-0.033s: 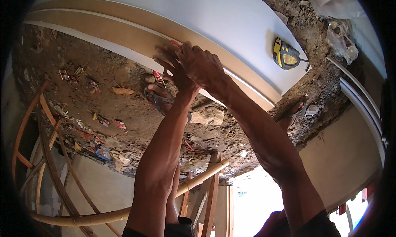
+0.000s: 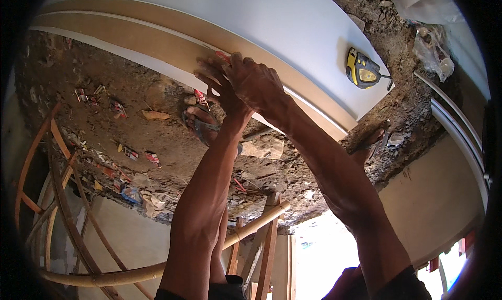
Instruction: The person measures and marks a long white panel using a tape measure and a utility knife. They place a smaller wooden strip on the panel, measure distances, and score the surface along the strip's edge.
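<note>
My left hand (image 2: 222,88) rests on a brown board strip (image 2: 157,46), its fingers stretched and spread. Crossing over it, my right hand (image 2: 256,83) has curled fingers closed around something red (image 2: 223,55). Only a small part of that red thing shows past the knuckles, so its kind stays unclear. A thin pale strip (image 2: 130,20) runs lengthwise along the brown board, passing under my hands. Beneath lies a large white sheet (image 2: 293,33). On its right part sits a yellow and black tape measure (image 2: 364,70), apart from both hands.
Rough dirt ground (image 2: 130,133) holds litter and a flat stone (image 2: 264,146). My sandalled foot (image 2: 201,123) stands near the sheet's edge. Bent wooden poles and a bamboo pole (image 2: 256,224) stand at lower left. Plastic bags (image 2: 435,52) and metal profiles (image 2: 463,146) lie to the right.
</note>
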`<state>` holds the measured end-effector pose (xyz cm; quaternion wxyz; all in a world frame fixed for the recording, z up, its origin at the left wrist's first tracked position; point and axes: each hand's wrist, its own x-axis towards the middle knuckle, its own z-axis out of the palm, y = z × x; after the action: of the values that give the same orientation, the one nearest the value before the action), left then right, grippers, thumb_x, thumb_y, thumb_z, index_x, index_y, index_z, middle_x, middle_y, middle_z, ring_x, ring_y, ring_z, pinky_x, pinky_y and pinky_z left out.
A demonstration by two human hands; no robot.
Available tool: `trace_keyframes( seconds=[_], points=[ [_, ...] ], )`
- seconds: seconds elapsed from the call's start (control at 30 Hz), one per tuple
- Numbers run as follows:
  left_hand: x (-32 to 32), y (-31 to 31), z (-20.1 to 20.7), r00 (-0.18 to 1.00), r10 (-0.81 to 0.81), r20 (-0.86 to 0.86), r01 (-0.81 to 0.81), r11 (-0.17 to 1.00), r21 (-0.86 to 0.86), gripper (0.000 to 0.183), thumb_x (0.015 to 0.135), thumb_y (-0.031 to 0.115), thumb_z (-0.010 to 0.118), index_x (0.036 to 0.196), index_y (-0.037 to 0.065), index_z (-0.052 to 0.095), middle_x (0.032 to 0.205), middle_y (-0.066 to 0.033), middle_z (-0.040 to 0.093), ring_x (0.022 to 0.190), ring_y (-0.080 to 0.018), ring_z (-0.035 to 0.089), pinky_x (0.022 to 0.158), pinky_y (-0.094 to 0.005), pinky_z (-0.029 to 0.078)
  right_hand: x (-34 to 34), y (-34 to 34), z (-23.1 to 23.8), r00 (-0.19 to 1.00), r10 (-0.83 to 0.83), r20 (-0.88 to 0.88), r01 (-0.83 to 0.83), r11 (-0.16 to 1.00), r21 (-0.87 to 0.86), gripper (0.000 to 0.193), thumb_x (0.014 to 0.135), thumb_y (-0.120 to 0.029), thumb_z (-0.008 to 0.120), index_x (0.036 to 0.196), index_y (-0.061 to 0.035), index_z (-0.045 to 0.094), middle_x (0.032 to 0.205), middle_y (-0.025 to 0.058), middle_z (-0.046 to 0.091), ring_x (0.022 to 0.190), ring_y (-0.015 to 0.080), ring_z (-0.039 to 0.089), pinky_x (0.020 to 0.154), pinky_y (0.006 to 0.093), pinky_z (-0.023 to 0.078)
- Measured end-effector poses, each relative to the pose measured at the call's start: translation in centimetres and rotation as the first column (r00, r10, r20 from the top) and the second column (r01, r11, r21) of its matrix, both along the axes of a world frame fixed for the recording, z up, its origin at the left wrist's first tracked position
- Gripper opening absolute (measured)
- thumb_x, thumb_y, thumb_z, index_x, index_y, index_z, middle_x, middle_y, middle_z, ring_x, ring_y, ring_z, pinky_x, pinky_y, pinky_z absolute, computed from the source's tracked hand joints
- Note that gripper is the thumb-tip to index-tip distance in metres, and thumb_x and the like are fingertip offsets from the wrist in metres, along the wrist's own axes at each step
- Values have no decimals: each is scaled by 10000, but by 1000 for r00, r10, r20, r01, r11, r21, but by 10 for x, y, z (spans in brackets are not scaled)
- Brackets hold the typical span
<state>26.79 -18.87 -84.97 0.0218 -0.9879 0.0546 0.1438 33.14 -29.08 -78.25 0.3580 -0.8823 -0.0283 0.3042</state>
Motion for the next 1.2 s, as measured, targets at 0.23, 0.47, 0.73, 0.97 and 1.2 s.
trace_keyframes(
  seconds=[0.23, 0.47, 0.73, 0.97, 1.2],
  points=[
    [-3, 1, -2, 962, 186, -202, -204, 976, -72, 1214, 715, 699, 693, 1556, 60, 95, 1554, -369, 12, 1379, -659, 10, 1026, -757, 192, 6, 6, 1, 998, -28, 64, 30, 999, -35, 463, 963, -450, 546, 1033, 6, 591, 882, 177, 689, 768, 307, 722, 614, 424, 587],
    [4, 4, -2, 971, 111, -211, -115, 993, -6, 1291, 692, 704, 707, 1540, 10, 24, 1554, -365, -18, 1388, -645, -2, 1000, -767, 221, 13, 3, 1, 998, -53, -18, 53, 998, 14, 525, 961, -523, 517, 1108, -28, 609, 918, 148, 699, 823, 294, 720, 678, 419, 593],
    [10, 3, 0, 928, 160, -337, -146, 987, 66, 1360, 674, 708, 719, 1524, -33, -42, 1554, -362, -47, 1397, -632, -16, 980, -774, 244, 10, -15, 16, 997, 28, -68, -29, 1000, -12, 298, 958, -281, 550, 1048, 2, 574, 913, 186, 701, 795, 337, 721, 656, 425, 587],
    [19, -13, 10, 884, 294, -364, -230, 950, 210, 1532, 570, 682, 822, 1495, -66, -143, 1544, -371, -113, 1419, -586, -95, 1031, -765, 186, -43, -47, 0, 995, -50, -87, 45, 997, -59, 136, 961, -126, 484, 950, 10, 492, 766, 207, 668, 697, 372, 693, 594, 466, 560],
    [22, -13, 17, 864, 306, -400, -332, 943, 4, 1663, 430, 820, 802, 1504, -53, -120, 1509, -413, -152, 1399, -593, -154, 1048, -778, 41, -103, -104, 9, 993, -44, -109, 28, 990, -141, 231, 1004, -231, 493, 956, -5, 495, 764, 178, 662, 635, 327, 679, 534, 448, 548]
  ],
)
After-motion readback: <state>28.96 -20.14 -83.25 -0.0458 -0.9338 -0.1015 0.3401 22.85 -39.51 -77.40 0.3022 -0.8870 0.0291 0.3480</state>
